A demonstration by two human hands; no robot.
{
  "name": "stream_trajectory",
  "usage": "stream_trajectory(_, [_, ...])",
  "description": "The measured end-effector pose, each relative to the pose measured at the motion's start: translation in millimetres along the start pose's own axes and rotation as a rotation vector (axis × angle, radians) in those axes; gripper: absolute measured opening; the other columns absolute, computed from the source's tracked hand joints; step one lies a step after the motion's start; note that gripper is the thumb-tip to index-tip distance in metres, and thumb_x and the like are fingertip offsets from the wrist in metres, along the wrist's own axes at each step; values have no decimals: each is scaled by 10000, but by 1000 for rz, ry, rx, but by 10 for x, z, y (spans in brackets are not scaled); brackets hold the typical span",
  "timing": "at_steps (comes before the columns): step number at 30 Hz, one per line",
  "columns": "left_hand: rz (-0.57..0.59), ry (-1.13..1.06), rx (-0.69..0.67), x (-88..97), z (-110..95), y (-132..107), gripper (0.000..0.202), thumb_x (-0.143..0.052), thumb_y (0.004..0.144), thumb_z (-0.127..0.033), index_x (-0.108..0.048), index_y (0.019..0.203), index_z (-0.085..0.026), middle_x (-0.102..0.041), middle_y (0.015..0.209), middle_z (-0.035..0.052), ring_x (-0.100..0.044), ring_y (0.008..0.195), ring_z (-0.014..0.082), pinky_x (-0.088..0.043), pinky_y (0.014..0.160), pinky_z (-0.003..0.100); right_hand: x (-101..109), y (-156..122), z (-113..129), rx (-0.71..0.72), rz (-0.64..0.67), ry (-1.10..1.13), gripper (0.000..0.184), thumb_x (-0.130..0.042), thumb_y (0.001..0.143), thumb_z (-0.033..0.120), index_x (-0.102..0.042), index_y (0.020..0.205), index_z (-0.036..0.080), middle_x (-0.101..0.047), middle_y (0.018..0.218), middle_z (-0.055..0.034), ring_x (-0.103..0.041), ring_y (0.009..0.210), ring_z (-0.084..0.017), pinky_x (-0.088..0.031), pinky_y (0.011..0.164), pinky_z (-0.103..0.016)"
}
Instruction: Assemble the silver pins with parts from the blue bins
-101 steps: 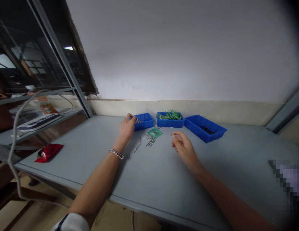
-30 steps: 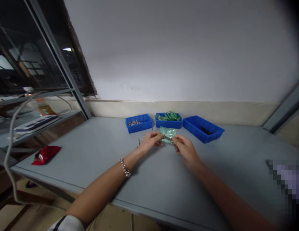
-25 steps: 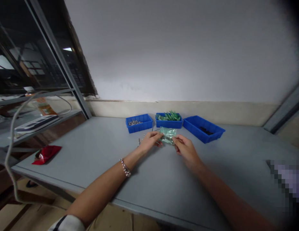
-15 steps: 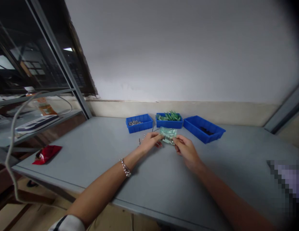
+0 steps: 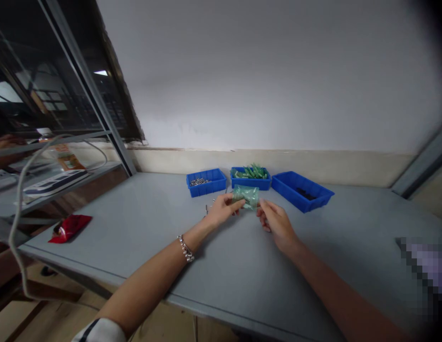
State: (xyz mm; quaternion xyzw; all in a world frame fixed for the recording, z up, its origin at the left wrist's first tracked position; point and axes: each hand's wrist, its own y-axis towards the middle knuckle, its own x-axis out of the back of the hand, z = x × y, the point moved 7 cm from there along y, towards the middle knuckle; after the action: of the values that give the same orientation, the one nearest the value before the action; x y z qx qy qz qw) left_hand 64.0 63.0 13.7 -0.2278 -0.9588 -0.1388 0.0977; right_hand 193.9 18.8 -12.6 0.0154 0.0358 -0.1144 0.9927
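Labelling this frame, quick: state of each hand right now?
Left hand: closed on the small translucent green plastic bag, thumb on its front.
Right hand: partly curled at the bag's right edge; cannot tell whether it grips.

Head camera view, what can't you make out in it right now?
All in the head view:
Translucent green plastic bag: exact contents, blurred by its film and partly covered by the left hand.
Right hand: whether its fingers pinch the bag; too small.
Metal pins: their count, partly hidden behind the left hand.
Dark pieces in the rightmost blue bin: too small.
Purple object: pixelated, cut off by the right edge.
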Motion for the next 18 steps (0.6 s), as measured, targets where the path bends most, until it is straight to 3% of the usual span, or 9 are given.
stream_trajectory(5, [-54,144,-170,32,-175,-40,211,-530,755,-335,-577,753,-129,-515,599,-2,-450,531,82,-360,505,215,-65,-21,-114,-243,114,80,447,-433,732,553,-555,627,136,-447,488,14,-331,341,-42,-136,327,-174])
stream_trajectory(9, [-71,350,-367,23,-322,-103,169,-530,765,-290,-610,783,-142,-554,738,34,-476,631,102,-365,527,210,-184,-62,-127,-379,270,250,390,-418,770,466,-569,644,130,-496,507,-10,-335,334,-38,-113,320,-167])
stream_trajectory(13, [-48,407,-485,12,-381,-136,160,-501,764,-158,-626,863,-181,-547,831,40,-489,700,104,-356,520,188,-210,-66,-77,-348,300,387,158,-565,701,314,-562,681,158,-519,557,10,-380,394,-43,-140,330,-162])
stream_trajectory(18, [-70,402,-450,28,-326,-103,336,-514,696,-70,-587,994,-207,-523,932,47,-483,728,105,-378,567,202,-164,-48,-26,-233,260,360,171,-650,618,295,-562,642,151,-459,541,42,-354,431,-37,-145,350,-178])
